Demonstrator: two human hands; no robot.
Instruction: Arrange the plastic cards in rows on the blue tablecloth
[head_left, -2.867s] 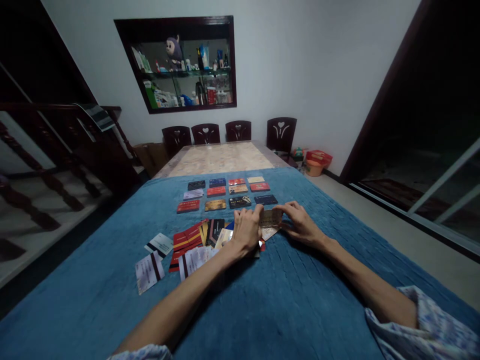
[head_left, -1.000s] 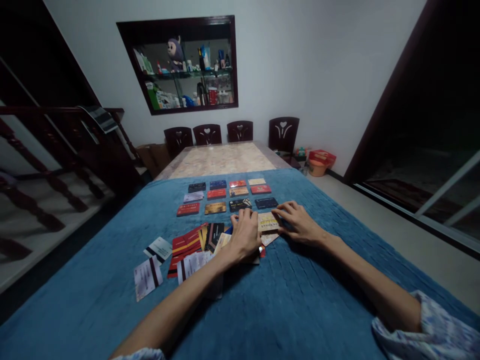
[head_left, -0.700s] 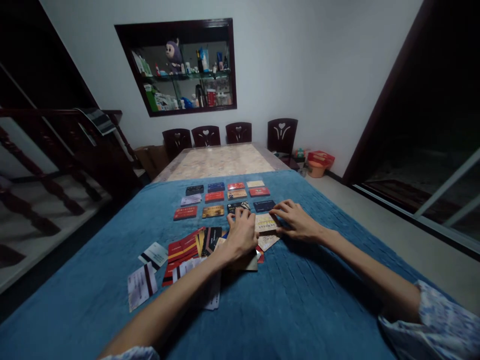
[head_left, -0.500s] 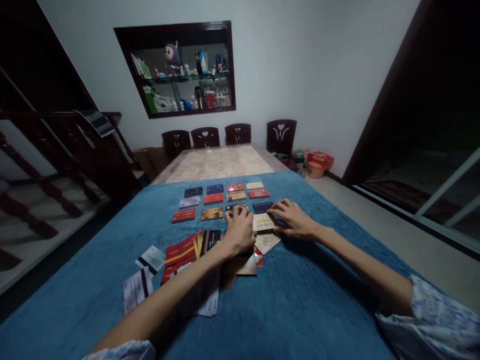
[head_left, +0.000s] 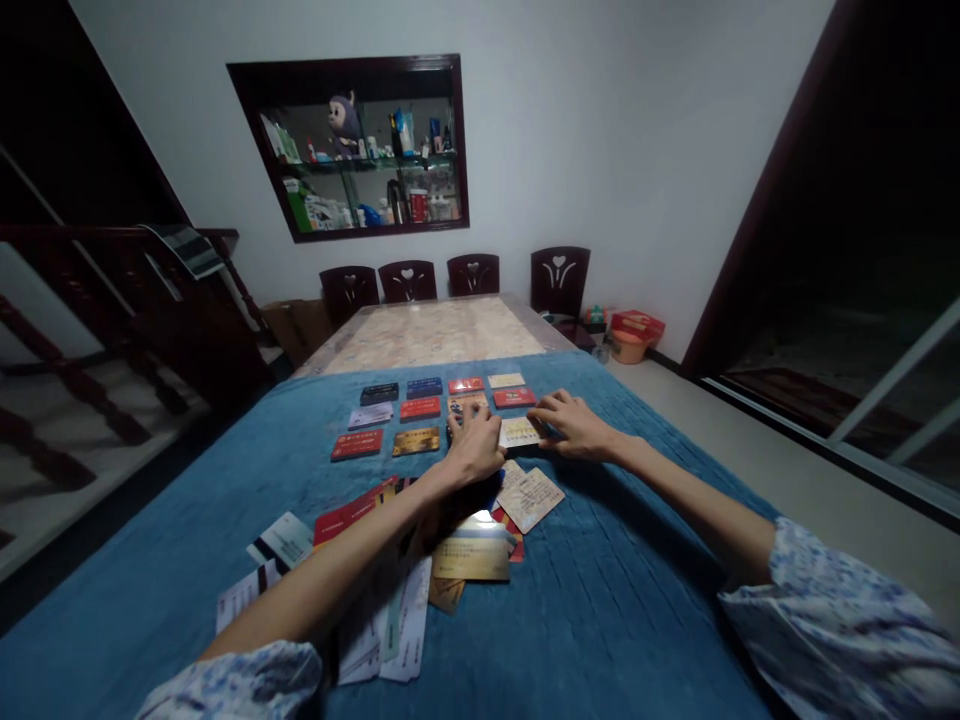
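Fingers (head_left: pixel 543 413) of our right hand (head_left: pixel 576 427) are bent and nearly together, gripping one end of a cream card stack (head_left: pixel 517 432); at the opposite end our left hand (head_left: pixel 476 447) grips too, its other fingers bent and slightly spread. We see a yellowish band and dark lettering on the stack's top card, too small for us to read. It sits between our hands, nearer the table's (head_left: pixel 442 335) right edge than its left; whether it rests on the blue cloth (head_left: pixel 600 600) we cannot tell.

Beyond, toward the table's far edge, we have neat rows of cards. Pale lettering shows on the red stack (head_left: pixel 357 444), and a line of characters on the gold stack (head_left: pixel 416 440) beside it, neither legible to us. Nearer the table's close edge, loose cards overlap: a gold card (head_left: pixel 471 562) and a beige card (head_left: pixel 532 500) bear fine printed lines, and a white card (head_left: pixel 286 540) with a dark stripe lies toward the left edge.
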